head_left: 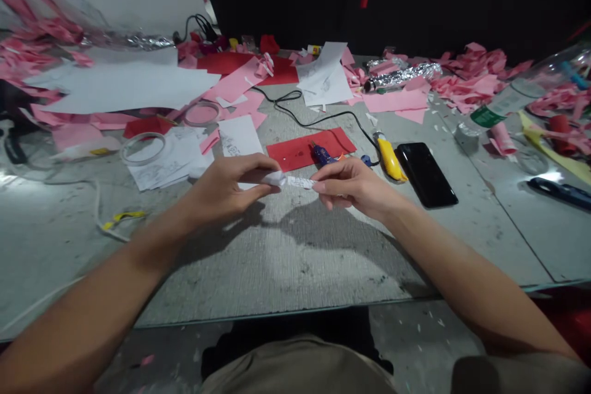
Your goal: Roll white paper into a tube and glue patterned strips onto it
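Observation:
My left hand (231, 188) pinches a small roll of white paper (276, 178) between thumb and fingers. From the roll a narrow paper strip (300, 182) with dark printed marks stretches to the right. The strip's other end is gripped by thumb and forefinger of my right hand (353, 184). Both hands are raised a little over the grey table. Just beyond them lies a red paper rectangle (290, 149), with a blue glue gun (322, 154) resting on it, partly hidden by my right hand.
To the right lie a yellow utility knife (391, 159), a black phone (425, 173) and a plastic bottle (498, 108). Tape rings (143, 149) and printed sheets (173, 157) lie left. Pink paper scraps (475, 83) line the back. A black cord (318, 116) crosses the table (295, 271).

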`<state>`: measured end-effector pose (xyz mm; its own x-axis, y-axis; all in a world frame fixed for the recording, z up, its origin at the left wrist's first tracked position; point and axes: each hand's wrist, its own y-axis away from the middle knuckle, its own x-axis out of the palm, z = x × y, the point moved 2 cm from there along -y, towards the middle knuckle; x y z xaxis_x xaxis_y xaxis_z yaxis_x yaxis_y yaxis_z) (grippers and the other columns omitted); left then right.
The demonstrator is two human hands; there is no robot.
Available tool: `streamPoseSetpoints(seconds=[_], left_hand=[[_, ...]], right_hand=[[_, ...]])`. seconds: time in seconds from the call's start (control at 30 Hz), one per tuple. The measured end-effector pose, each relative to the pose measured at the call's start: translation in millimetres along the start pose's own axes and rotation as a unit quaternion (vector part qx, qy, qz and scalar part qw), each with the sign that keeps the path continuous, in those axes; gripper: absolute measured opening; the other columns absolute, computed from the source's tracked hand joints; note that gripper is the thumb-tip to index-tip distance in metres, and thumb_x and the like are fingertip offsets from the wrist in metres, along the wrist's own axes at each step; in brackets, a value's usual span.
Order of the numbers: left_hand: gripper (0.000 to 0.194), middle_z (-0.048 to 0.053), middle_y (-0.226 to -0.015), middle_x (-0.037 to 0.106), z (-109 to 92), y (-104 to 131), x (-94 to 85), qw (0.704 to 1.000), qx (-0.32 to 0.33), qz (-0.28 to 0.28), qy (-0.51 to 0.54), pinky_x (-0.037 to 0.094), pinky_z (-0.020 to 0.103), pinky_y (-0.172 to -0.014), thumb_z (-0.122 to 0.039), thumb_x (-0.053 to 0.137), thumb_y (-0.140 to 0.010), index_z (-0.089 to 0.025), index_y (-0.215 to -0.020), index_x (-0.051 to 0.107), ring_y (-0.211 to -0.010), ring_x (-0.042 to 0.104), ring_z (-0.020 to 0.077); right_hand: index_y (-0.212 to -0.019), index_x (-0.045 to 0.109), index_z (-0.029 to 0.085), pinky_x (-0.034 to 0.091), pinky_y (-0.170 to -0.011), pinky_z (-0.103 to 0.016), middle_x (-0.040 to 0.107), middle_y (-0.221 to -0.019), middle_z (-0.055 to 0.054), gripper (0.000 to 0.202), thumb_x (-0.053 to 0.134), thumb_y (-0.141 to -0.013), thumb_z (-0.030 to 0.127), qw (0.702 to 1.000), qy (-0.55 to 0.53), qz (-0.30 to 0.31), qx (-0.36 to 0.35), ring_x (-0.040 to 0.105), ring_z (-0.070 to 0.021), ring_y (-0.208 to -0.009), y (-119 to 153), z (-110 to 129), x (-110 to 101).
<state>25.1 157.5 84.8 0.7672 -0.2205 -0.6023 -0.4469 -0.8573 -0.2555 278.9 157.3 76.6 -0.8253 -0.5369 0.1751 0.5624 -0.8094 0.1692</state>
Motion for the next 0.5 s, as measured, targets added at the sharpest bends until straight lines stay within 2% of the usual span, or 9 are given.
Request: streamPoseSetpoints(seconds=[0.17,0.5], left_hand=[[0.02,0.004,-0.1,0.079,-3.0,0.7,4.6,1.0,0.017,0.016,0.006,0.055,0.026,-0.084,-0.033,0.079,-0.089,-0.021,-0.104,0.074,-0.089,0.076,0.0194],[0.019,0.006,-0.106,0.079,-2.7,7.1,12.4,1.0,0.004,0.011,-0.027,0.056,0.032,-0.085,-0.031,0.075,-0.091,-0.025,-0.11,0.076,-0.095,0.075,0.0231]], right_hand=[[-0.088,0.083,0.014,0.018,-0.039,-0.025,0.069,-0.054,-0.001,0.024,0.091,-0.078,0.035,1.0,0.0,0.004,0.01,0.038,-0.0062,-0.04,0.1,0.2,2.5],[-0.092,0.084,0.014,0.022,-0.038,-0.024,0.071,-0.057,-0.002,0.024,0.091,-0.079,0.034,1.0,0.013,-0.002,0.019,0.04,-0.0063,-0.04,-1.6,-6.9,3.1]])
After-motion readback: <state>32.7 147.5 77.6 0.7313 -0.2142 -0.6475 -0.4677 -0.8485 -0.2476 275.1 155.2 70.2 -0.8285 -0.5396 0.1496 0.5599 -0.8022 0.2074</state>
